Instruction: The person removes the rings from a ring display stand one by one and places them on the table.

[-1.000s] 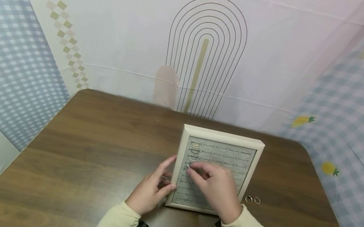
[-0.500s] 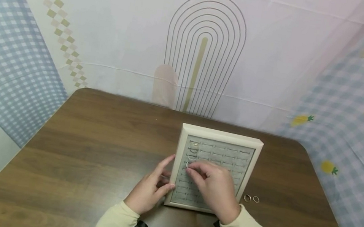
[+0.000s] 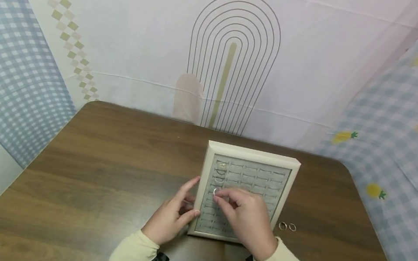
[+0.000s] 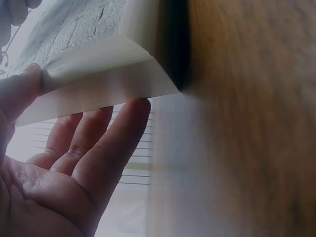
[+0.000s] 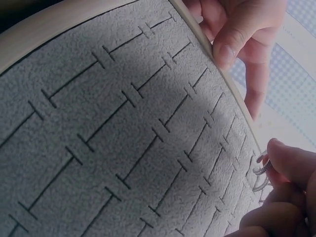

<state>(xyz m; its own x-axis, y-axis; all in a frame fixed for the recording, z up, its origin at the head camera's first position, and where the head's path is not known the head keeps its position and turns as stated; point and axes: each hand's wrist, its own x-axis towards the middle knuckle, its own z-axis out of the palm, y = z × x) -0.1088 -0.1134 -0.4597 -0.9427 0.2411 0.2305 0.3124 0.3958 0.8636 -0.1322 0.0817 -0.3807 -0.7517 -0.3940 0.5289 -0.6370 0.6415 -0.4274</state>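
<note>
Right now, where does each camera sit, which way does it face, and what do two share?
Head: on the head, facing forward and down at the table and ring board; left hand, right hand and sleeves show.
Left wrist: on that wrist, facing the ring board obliquely; left hand large, right hand barely.
Right wrist: on that wrist, looking across the ring board; both hands show.
Both wrist views share the ring board and hands.

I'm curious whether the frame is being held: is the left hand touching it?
Touching. The left wrist view shows it: the left hand has its thumb tip resting on the front edge of the frame.
</note>
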